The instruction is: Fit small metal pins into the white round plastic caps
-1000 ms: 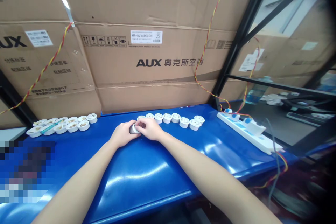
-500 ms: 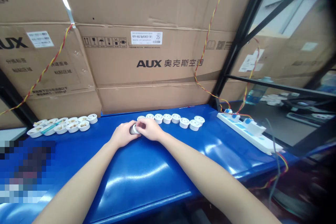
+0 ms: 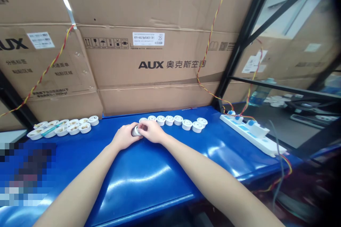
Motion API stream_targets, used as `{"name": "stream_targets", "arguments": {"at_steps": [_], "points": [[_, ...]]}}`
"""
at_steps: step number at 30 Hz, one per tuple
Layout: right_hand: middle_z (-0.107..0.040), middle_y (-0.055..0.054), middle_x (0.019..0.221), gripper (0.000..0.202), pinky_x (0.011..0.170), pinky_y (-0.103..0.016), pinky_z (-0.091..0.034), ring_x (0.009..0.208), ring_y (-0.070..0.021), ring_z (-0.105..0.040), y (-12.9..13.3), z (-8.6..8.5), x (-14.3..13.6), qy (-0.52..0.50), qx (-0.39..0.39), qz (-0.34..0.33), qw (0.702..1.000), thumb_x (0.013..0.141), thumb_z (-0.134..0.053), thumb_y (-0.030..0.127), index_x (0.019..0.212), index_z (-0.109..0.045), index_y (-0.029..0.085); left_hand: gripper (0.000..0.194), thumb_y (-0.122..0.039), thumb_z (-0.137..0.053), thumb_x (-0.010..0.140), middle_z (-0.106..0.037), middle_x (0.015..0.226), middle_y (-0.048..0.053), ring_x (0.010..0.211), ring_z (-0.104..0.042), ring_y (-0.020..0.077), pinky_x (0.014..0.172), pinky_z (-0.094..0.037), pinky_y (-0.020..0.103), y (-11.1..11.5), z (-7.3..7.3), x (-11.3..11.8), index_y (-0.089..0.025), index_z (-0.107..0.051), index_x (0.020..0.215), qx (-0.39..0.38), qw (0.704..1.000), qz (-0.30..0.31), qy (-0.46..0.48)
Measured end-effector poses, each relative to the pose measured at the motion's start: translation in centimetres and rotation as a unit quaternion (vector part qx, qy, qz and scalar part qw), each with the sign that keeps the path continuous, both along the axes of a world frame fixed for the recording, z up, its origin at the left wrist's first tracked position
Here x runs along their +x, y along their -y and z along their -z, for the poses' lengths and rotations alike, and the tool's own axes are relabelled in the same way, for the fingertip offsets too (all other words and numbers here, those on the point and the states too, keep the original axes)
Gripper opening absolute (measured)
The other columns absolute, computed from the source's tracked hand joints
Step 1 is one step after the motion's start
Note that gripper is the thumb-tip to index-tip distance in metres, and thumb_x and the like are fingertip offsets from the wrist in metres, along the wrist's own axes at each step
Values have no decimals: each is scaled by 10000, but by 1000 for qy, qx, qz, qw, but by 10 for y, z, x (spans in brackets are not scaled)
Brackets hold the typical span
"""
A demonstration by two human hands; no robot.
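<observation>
Piece (image 3: 136,131), whitish, is sitting between left hand (image 3: 124,136) clasping it and right hand (image 3: 153,131) pinching it, seemingly unfinished; white pieces (image 3: 169,121), maybe done, are standing beyond right hand, bit-filled cups (image 3: 74,129) sitting farther left.

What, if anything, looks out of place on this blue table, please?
A slim teal object lies slantwise across white cups at the left, so it looks stray among them. No spill shows, though a pixelated patch hides part of the table there.

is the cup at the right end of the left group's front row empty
Not empty: brownish bits show inside the white cup. How full it is, I cannot tell.
</observation>
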State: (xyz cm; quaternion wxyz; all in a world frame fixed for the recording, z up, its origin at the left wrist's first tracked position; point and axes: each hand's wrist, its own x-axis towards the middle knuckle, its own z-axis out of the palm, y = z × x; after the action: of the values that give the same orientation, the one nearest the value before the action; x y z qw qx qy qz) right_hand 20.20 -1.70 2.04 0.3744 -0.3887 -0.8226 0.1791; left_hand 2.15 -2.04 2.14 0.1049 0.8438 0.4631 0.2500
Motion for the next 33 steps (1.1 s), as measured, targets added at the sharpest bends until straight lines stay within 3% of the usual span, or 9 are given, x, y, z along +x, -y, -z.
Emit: {"name": "stream_targets", "arguments": {"at_steps": [33], "points": [[-627,12,754,49,654,-237,-383,679,-116,-548,0,1,1,11,5,-9,1000,829,-561,201,811,-606,191,349,-428,-641,774,-717,1026,3,915,-662,243,741,-463,279,-2,2,-1,-286,-604,1091,-6,1000,25,17]]}}
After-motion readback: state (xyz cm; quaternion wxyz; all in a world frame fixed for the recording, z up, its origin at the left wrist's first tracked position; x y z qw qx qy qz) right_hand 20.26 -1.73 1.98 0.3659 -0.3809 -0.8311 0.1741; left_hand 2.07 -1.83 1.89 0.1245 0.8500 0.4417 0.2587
